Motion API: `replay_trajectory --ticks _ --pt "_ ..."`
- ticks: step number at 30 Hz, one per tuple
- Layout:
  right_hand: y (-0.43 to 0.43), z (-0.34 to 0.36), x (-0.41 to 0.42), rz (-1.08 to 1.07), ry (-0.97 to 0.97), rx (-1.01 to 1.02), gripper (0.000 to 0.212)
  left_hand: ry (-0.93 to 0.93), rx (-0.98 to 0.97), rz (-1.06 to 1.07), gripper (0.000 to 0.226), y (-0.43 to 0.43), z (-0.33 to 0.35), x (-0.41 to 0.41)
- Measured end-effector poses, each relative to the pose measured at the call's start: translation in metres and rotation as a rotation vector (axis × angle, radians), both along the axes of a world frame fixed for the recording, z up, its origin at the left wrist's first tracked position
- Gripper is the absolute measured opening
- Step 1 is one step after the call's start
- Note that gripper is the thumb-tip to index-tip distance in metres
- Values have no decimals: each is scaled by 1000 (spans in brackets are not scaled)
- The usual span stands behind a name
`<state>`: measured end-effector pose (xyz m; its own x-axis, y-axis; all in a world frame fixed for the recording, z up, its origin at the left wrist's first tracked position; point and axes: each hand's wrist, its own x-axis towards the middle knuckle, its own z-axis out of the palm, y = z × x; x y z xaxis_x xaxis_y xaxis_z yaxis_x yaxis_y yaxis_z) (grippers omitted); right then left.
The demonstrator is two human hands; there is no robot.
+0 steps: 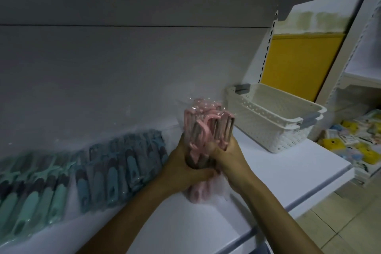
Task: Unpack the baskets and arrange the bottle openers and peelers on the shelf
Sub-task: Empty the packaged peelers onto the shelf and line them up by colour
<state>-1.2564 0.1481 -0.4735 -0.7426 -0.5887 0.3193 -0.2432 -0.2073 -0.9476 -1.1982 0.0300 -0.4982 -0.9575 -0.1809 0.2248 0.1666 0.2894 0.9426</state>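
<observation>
Shelf [268,173], white and broad, is lying under both grips and running away to the left and right of them. Left of the grips, a long row of wrapped blue and teal tools [99,169] is leaning against the back panel [123,64], with its near end just beside the left grip. Blur is hiding whether these are peelers or openers. Right of the grips and farther back, two white perforated baskets [274,123] are sitting on the shelf, one nesting inside the other, apart from the right grip. Between the grips, a bundle of pink peelers [206,128] in clear wrap is standing upright, with blades rising above the fingers and handle ends poking out below. The left grip [183,165] is wrapping around the bundle's left side, fingers curling under it. The right grip [231,156] is clasping the right side. Whether the bundle's lower end is touching the shelf I cannot tell.
</observation>
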Motion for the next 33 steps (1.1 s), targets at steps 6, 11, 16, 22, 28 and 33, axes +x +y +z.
replay_trajectory --ticks 6,11,16,22,28,33 --pt "-29 17 -48 -45 -283 159 43 -97 397 324 69 9 0 -36" --pt "-56 17 -90 -23 -392 407 57 -353 527 451 100 -2 4 -75" --pt "-54 -4 -107 -215 -111 535 47 -272 -110 685 96 -3 -8 -73" --pt "-29 -21 -100 -20 -187 450 32 -192 -1373 321 55 -13 -41 -68" --pt "-20 -35 -101 -365 220 515 31 -257 -944 418 53 -3 -38 -81" --pt "-7 -43 -112 -167 494 772 40 -304 -964 167 47 -42 -4 -100"
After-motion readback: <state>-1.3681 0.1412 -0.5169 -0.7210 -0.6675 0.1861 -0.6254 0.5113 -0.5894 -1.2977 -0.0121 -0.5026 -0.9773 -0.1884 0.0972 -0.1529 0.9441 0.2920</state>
